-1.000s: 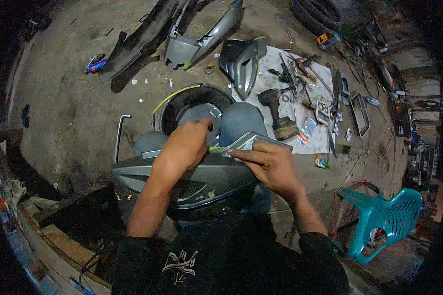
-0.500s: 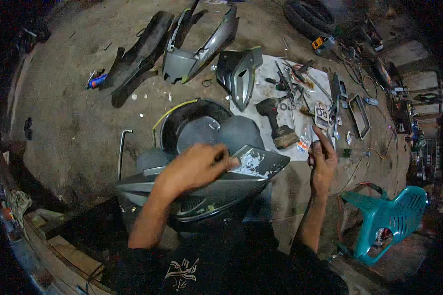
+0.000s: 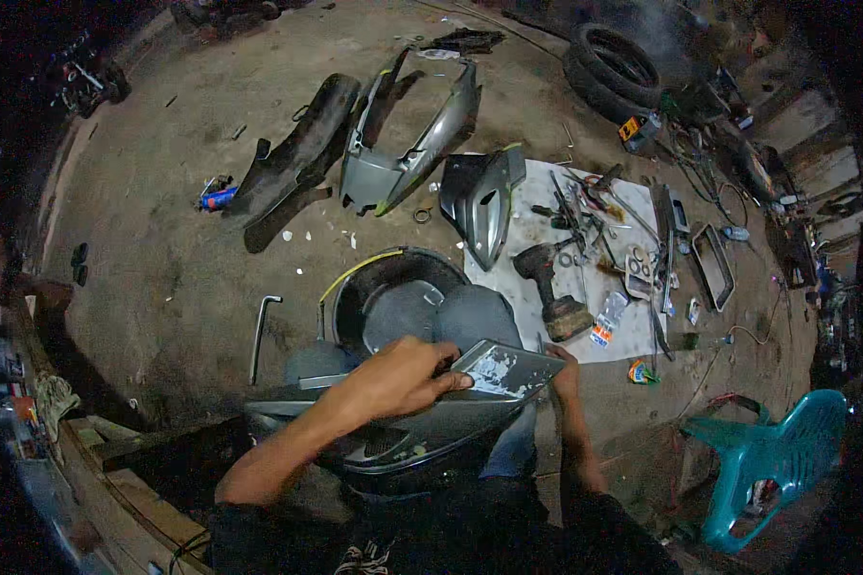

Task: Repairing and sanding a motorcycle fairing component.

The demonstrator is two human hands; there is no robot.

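Observation:
A dark grey motorcycle body panel (image 3: 431, 417) lies across my lap, its pointed end to the right. Near that end is a ragged whitish-blue patch (image 3: 499, 372), like a partly peeled decal. My left hand (image 3: 408, 380) is closed at the panel's upper edge, its thumb pressed at the patch's left border and its fingers curled toward the far side. At the pointed tip, my right hand (image 3: 567, 376) grips the panel's end; some of its fingers are hidden behind it. Just beyond the panel stands a black basin (image 3: 347, 297) with a yellow strip along its rim.
A cordless drill (image 3: 547, 292) and several hand tools rest on a white sheet (image 3: 585, 350). Other body panels (image 3: 379, 182) lie farther off, with tyres (image 3: 614, 72) at the back right. A teal plastic chair (image 3: 781, 460) is at right; an L-shaped metal bar (image 3: 262, 335) at left.
My right hand has come down from above the sheet to the panel's tip. My left hand, blurred over the patch before, now presses its thumb at the patch's edge. The view has tilted up.

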